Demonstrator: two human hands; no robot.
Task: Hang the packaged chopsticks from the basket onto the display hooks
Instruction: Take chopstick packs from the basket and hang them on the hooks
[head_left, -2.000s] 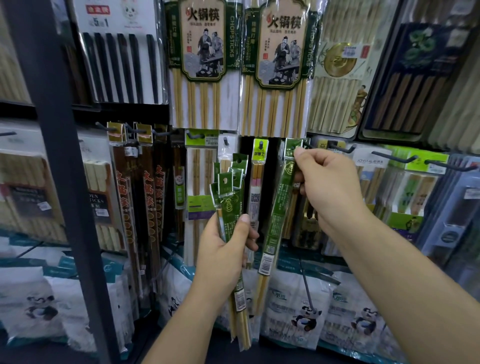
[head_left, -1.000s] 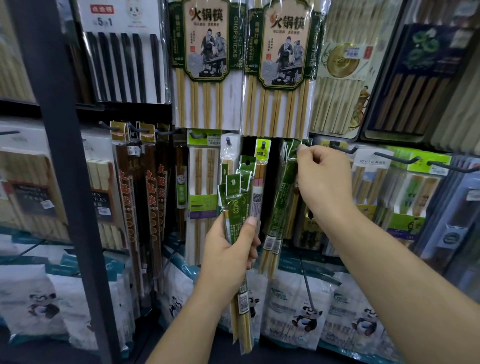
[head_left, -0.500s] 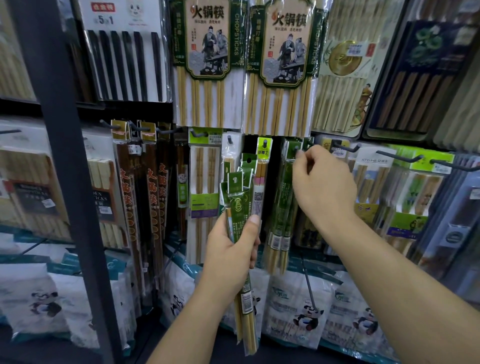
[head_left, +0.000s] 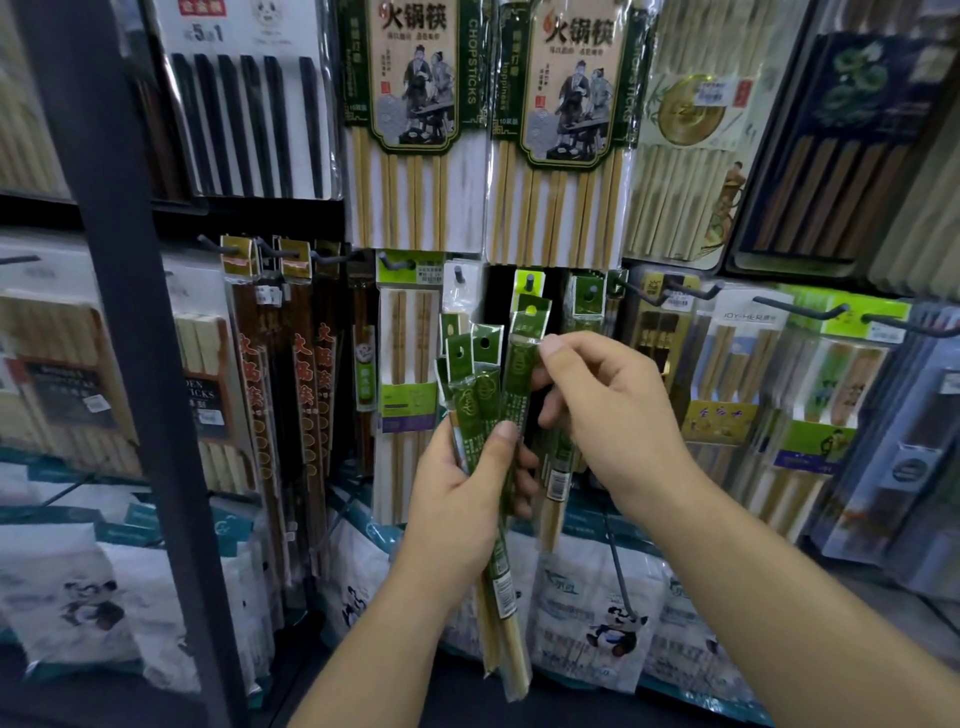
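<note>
My left hand (head_left: 462, 499) grips a fanned bundle of green packaged chopsticks (head_left: 475, 395), thumb across their front, the bamboo ends hanging below my wrist. My right hand (head_left: 602, 415) pinches the rightmost pack of the bundle (head_left: 522, 358) near its top, between thumb and fingers. Behind my hands, more green packs (head_left: 587, 296) hang on a display hook (head_left: 589, 295) in the middle row. The basket is out of sight.
A dark upright shelf post (head_left: 119, 312) stands at the left. Bare black hooks (head_left: 800, 309) stick out at the right. Large bamboo chopstick packs (head_left: 415, 130) hang above; panda-printed bags (head_left: 608, 618) line the bottom shelf.
My right hand has let go of the pack now hanging on the hook and come down to the bundle, where it pinches the rightmost pack. My left hand stays put.
</note>
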